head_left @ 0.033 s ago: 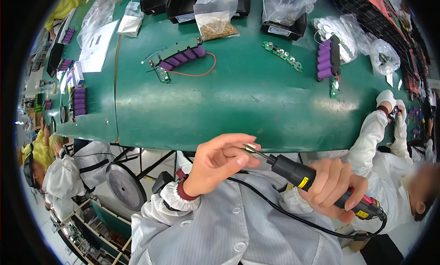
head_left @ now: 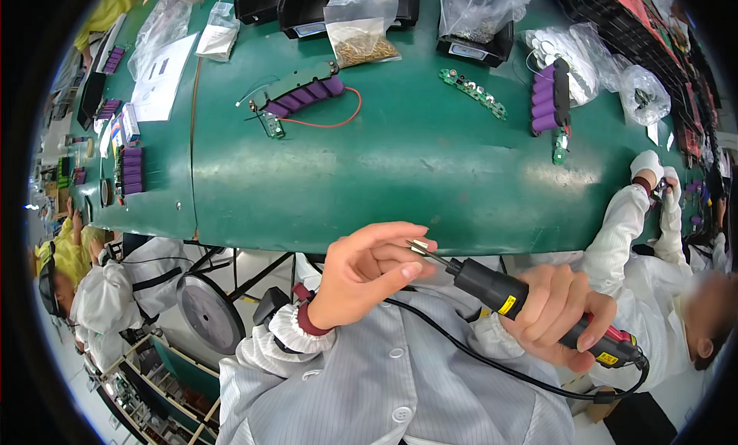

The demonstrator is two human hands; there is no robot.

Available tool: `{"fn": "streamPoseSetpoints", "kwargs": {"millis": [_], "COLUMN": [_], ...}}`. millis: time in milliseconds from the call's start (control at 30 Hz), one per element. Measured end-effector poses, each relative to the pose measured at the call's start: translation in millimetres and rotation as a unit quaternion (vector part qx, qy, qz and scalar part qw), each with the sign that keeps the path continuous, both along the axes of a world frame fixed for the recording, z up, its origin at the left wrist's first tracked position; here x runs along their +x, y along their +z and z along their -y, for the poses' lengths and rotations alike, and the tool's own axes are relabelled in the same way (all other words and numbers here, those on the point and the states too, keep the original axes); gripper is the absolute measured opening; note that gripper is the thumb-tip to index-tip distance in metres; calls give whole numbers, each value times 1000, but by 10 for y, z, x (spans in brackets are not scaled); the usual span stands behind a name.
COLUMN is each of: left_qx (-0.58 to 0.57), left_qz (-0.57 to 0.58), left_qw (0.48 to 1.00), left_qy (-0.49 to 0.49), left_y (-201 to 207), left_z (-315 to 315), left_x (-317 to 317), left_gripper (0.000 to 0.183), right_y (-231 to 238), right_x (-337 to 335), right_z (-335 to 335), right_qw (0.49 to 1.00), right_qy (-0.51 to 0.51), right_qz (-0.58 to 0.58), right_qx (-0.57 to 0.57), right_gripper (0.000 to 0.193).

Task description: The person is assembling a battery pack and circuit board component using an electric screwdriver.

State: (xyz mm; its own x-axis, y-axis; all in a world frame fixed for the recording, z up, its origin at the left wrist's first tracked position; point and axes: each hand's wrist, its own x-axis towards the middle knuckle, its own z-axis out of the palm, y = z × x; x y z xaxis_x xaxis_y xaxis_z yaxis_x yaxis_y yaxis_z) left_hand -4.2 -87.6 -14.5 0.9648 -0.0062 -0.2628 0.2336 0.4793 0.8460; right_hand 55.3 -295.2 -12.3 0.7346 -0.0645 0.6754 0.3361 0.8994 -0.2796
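In my right hand is a black electric screwdriver, its body tilted with the bit toward the upper left. A black cord runs from its rear end in a loop across my front. My left hand is half curled beside the bit, thumb and fingertips close to its tip. A small light piece shows at the fingertips by the bit. It is too small to name, and the inner fingers are partly hidden. Both hands are just in front of the table's near edge.
On the green table lie a purple battery pack with a red wire, a green circuit board and another purple pack. Black bins and a bag of brass-coloured parts stand behind. A co-worker's gloved hands are at right.
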Motion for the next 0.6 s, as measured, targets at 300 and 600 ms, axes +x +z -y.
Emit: {"fn": "streamPoseSetpoints", "kwargs": {"millis": [300,600], "left_qx": [196,244], "left_qz": [151,168], "left_qw": [967,952], "left_qy": [-56,-71], "left_y": [-152,-211], "left_z": [-175,-225], "left_x": [126,106], "left_gripper": [18,16], "right_y": [-9,-17], "right_x": [-34,-107], "right_z": [-17,11], "right_qw": [1000,999], "right_qy": [-13,-19], "right_qz": [-7,-21], "right_qx": [-25,-35], "right_gripper": [30,32]}}
